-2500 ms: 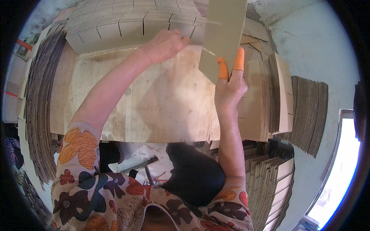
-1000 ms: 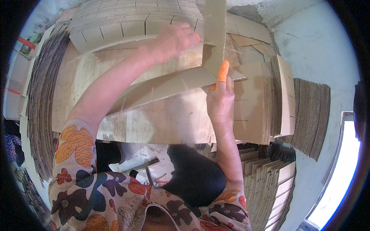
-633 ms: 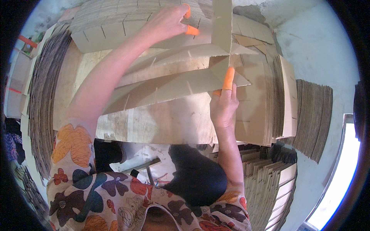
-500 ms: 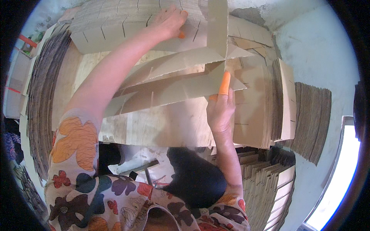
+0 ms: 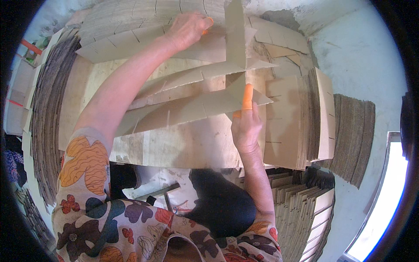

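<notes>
My right hand (image 5: 245,129), with orange finger covers, is closed on the lower end of a narrow cardboard strip (image 5: 235,39) that stands up across two long ones. The nearer long strip (image 5: 185,109) and the farther long strip (image 5: 183,79) run leftward from it, slotted into the cross strip near their right ends. At the back, my left hand (image 5: 190,29), also wearing orange finger covers, pinches the upper edge of a slotted cardboard strip (image 5: 214,47). That strip leans away from the stack of slotted cardboard strips (image 5: 131,15) behind it.
A wooden worktop (image 5: 174,146) lies under the strips. Cardboard stacks border it: a tall one (image 5: 48,100) at left and an upright one (image 5: 283,131) at right. Another bundle (image 5: 353,135) rests by the wall. More slotted pieces (image 5: 292,214) stand at lower right.
My left hand has pulled one slotted strip forward and down from the back stack. The joined strips in my right hand have shifted slightly left.
</notes>
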